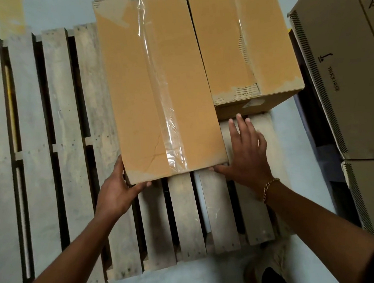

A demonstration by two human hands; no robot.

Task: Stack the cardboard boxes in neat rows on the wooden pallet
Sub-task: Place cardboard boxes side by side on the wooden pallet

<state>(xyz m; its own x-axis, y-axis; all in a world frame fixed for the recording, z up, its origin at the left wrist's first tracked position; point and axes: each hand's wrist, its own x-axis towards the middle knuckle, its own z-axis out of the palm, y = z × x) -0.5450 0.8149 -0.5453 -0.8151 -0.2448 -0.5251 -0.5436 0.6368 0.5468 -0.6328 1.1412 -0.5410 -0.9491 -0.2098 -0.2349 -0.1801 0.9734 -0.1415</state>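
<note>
The taped box point(157, 95) sat on the wooden pallet point(64, 127), just beside a second box point(219, 41) but jutting nearer. The left hand point(117, 191) held its near corner in its grip. The right hand point(246, 157) was wide, thumb at the other corner. Alignment seemed in hand, and a push to square the fronts seemed the likely next move.

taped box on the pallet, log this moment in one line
taped box: on wooden pallet, beside second box | left hand: grips near-left corner | right hand: fingers straight, thumb at near-right corner

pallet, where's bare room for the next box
The bare slats left of the taped box are free, as is the near strip between left hand and right hand. Crowded on the right: second box, then printed cartons.
</note>
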